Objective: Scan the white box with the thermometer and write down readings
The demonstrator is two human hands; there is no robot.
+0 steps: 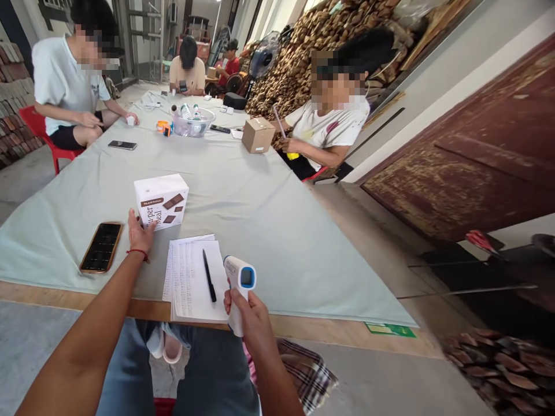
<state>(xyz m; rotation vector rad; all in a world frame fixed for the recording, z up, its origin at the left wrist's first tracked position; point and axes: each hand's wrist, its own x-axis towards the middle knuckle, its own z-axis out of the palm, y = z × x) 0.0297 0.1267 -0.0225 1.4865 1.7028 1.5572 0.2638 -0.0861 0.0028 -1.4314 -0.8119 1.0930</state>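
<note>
1. Bare forearms (pixel 76 352) lead the way, nearest of all, reaching in over blue trousers (pixel 208 375) to the table edge (pixel 312 333).
2. Right hand (pixel 251 318): fingers wrapped round the handle of a white-and-blue thermometer (pixel 234 268), its head just above the grip, small screen (pixel 247 277) turned back this way.
3. Over to the left hand (pixel 141 236), red bracelet (pixel 137 252) at the wrist: it's on the white box (pixel 162 199), thumb at the printed front, fingers along the left edge. Firm grip or mere touch? Can't tell.
4. So that box stands upright just beyond and right of the left hand, and ahead and left of the right hand's grip.
5. Between the two hands, written sheets (pixel 186 289), a black pen (pixel 208 276) on top, just left of the thermometer.
6. Phone (pixel 102 247) just left of the left hand.
7. Well beyond the right hand, a brown carton (pixel 255 138); left of that, a clear bowl (pixel 191 130) of bottles (pixel 185 111).
</note>
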